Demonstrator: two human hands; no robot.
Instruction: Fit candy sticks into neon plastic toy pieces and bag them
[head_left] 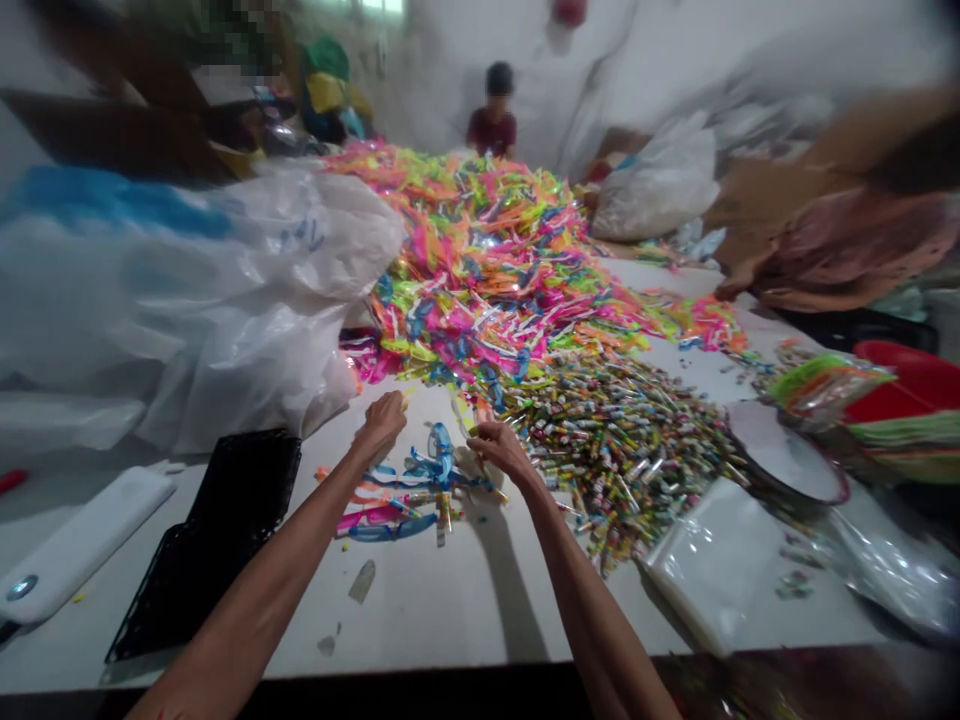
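Observation:
My left hand (384, 420) is closed above the white table, fingers pinched, with a bit of yellow showing at the fingertips. To its right, my right hand (501, 445) has its fingers bent together at the end of a yellow plastic strip (463, 408). Between and below the hands lies a small group of blue plastic strips (440, 455), pink strips (367, 518) and small printed tubes (445, 510). Just beyond the hands rises a large heap of bright plastic strips (487, 270). A pile of small printed tubes (637, 440) spreads beside my right hand.
White plastic sacks (247, 290) bulge at left, near a black tray (240, 480) and a white sealer-like device (90, 545). Clear plastic bags (720, 560) and a red basin (907, 380) are at right. One person (491, 125) sits behind the heap; another person's arm (817, 295) rests at right.

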